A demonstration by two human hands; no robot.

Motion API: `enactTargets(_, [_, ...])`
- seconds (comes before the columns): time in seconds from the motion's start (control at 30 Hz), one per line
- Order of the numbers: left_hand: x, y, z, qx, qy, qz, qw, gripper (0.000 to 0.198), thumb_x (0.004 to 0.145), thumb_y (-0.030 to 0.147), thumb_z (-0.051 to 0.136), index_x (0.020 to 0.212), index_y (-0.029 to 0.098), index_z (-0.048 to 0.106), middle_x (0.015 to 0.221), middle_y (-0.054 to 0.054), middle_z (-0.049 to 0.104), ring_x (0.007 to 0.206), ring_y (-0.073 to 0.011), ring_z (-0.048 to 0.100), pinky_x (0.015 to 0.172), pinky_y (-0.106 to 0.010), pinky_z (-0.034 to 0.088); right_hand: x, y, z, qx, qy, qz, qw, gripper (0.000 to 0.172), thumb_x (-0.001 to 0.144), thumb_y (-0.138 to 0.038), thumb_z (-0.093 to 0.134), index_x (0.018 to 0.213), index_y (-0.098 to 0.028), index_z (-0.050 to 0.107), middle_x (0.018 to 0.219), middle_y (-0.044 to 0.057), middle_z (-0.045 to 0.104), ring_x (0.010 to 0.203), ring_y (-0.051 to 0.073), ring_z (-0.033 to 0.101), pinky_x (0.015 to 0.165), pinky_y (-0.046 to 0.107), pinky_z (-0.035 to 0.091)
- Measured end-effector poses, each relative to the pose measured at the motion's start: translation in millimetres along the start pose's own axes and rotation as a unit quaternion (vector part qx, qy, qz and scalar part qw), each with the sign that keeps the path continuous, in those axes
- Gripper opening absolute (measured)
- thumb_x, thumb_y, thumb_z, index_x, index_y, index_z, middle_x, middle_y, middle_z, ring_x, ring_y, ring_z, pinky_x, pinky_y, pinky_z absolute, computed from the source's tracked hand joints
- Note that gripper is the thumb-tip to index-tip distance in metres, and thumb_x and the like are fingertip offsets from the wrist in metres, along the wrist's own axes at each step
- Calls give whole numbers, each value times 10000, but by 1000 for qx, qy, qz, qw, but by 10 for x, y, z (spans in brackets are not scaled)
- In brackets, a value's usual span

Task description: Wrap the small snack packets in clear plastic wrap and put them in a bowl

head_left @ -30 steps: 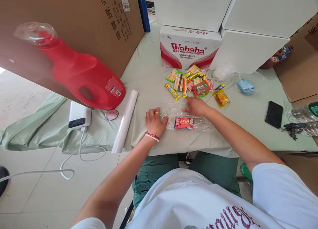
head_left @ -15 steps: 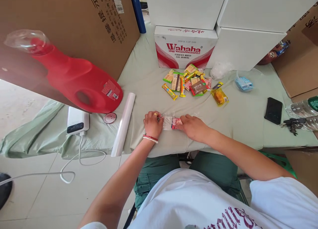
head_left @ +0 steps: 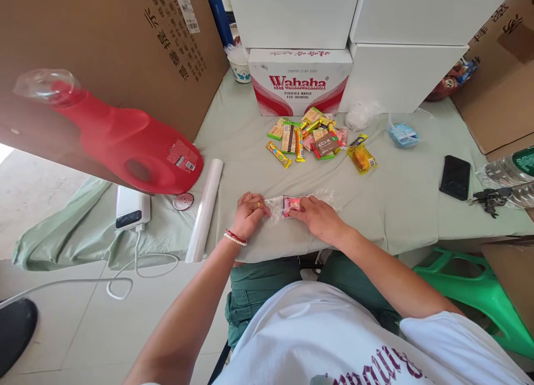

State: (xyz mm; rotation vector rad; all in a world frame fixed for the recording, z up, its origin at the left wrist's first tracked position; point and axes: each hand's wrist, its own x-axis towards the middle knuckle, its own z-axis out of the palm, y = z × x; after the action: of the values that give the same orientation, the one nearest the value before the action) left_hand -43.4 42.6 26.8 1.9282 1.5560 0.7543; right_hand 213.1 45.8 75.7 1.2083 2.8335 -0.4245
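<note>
A small pink-and-red snack packet [head_left: 291, 205] lies on the cloth close in front of me, with clear plastic film [head_left: 274, 208] around it and out to both sides. The thumb and fingers of my right hand [head_left: 322, 219] are closed on the packet's right part and hide it. At the film's left end, my left hand [head_left: 249, 215] pinches the crumpled plastic between its fingertips. Beyond my hands is a pile of wrapped snacks [head_left: 300, 137], several of them yellow or green. A yellow snack bag [head_left: 362, 159] lies just right of the pile.
A white roll [head_left: 204, 210] lies left of my hands, by a red jug [head_left: 142, 146] and a white power bank [head_left: 132, 207] with a cable. Behind the snacks stands a Wahaha box [head_left: 300, 84]. At right are a black phone [head_left: 455, 177] and a green stool [head_left: 467, 279].
My left hand has moved slightly left, away from the packet, and more clear film shows between them. More of the packet shows beside my right fingers. The camera view has shifted a little.
</note>
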Motion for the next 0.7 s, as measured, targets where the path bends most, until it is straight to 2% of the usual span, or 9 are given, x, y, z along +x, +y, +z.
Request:
enactTargets(0.1, [-42,82,111,96,70,-76,990,281,937,400,509,927,210,716,968,-101,679,1044,-284,608,1042,-493,454,-26,11,73,19,24,4,1000,396,1068,-234,499,1422,-343,640,1178,99,615,1044,254,543,814,323,409])
enactTargets(0.17, [-79,124,177,161,118,-121,972,420,861,501,659,1153,200,682,1170,-151,621,1191,-340,553,1082,-540,425,-39,18,116,27,32,8,999,405,1074,-247,491,1440,-355,628,1169,96,607,1030,250,538,818,325,408])
enactTargets(0.2, [-99,134,194,180,128,-133,966,485,818,511,715,1193,207,667,1242,-165,585,1277,-370,504,1119,-567,390,-45,20,132,30,32,9,999,404,1073,-244,490,1435,-355,634,1164,96,604,1027,250,536,818,326,409])
enactTargets(0.27, [-132,146,192,180,132,-134,965,415,787,466,754,1111,217,680,1279,-160,559,1375,-393,433,1175,-592,331,-54,20,147,35,32,11,999,403,1064,-215,495,1409,-347,655,1162,97,600,1034,250,531,819,326,411])
enactTargets(0.33, [-143,182,164,133,145,-124,972,241,792,385,729,947,212,667,1193,-131,588,1306,-357,504,1145,-551,390,-54,14,143,39,34,10,999,416,1048,-176,505,1396,-341,662,1165,96,598,1043,249,527,824,324,412])
enactTargets(0.43, [-102,359,179,0,143,-134,981,138,815,335,670,838,218,599,910,-43,610,882,-218,625,863,-392,548,-37,-11,128,48,36,11,998,408,1055,-198,505,1407,-348,647,1163,96,598,1058,257,520,841,333,422])
enactTargets(0.53, [-19,652,329,-132,107,-153,974,142,860,354,637,875,218,603,753,7,606,676,-163,588,672,-309,532,-36,-51,161,59,41,18,997,387,1066,-213,482,1396,-319,655,1182,108,600,1096,268,514,891,364,450])
enactTargets(0.6, [26,827,465,-168,87,-132,973,163,912,353,582,918,205,651,804,-21,669,738,-179,640,722,-323,559,-87,-68,228,78,55,27,995,386,1047,-168,481,1360,-280,677,1235,119,599,1141,269,513,943,386,470])
enactTargets(0.7, [19,954,627,-118,64,-60,989,273,955,243,454,991,194,721,1014,-83,717,978,-222,682,917,-383,570,-270,-39,348,153,97,5,983,384,991,-124,513,1298,-250,706,1355,115,593,1232,265,521,1034,425,485])
